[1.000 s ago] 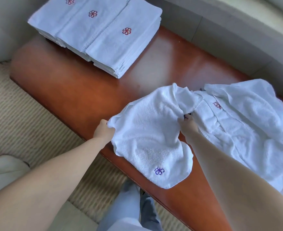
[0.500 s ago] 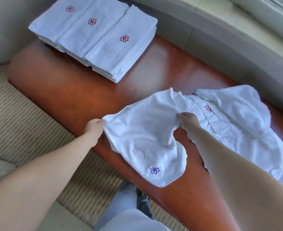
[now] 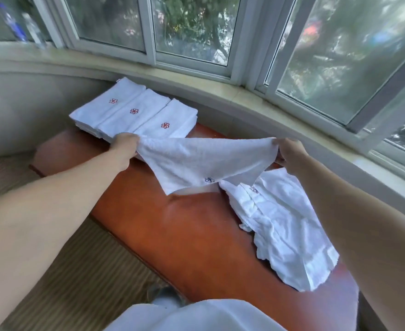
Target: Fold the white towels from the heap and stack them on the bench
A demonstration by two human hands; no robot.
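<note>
At the upper left of the frame you see 3 piles of folded towels (image 3: 134, 113) side by side on the far end of the bench (image 3: 172, 230), each with a red flower mark on top. Your left hand (image 3: 123, 148) grips one corner of a white towel (image 3: 203, 161), fingers curled around the cloth. The towel hangs stretched in the air at the centre, a small dark flower near its lower edge. Your right hand (image 3: 289, 154) pinches the opposite corner. At the lower right, the heap (image 3: 282, 225) of unfolded towels lies on the bench.
</note>
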